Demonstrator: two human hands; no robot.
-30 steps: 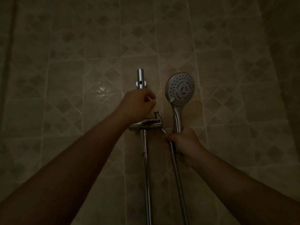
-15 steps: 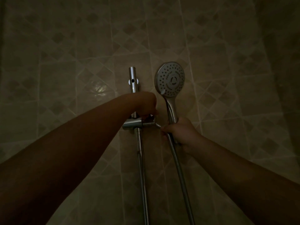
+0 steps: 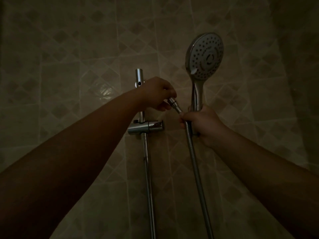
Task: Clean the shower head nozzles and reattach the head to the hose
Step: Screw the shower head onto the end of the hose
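Dim tiled wall (image 3: 69, 49) | left hand (image 3: 156, 93) pinches hose nut (image 3: 171, 101) | right hand (image 3: 202, 124) grips shower head (image 3: 203, 56) handle and hose (image 3: 196, 166)

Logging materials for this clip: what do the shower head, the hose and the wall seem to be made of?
Shower head: chrome-look shell and handle, mirror glints; metal or plated plastic, unclear. Its face looks matte pale plastic dotted with dark nozzles.
Hose: metal-looking, fine spiral ribbing with a silvery sheen, ending in a shiny nut.
Wall: glazed beige ceramic tile, grout lines and a gloss highlight.
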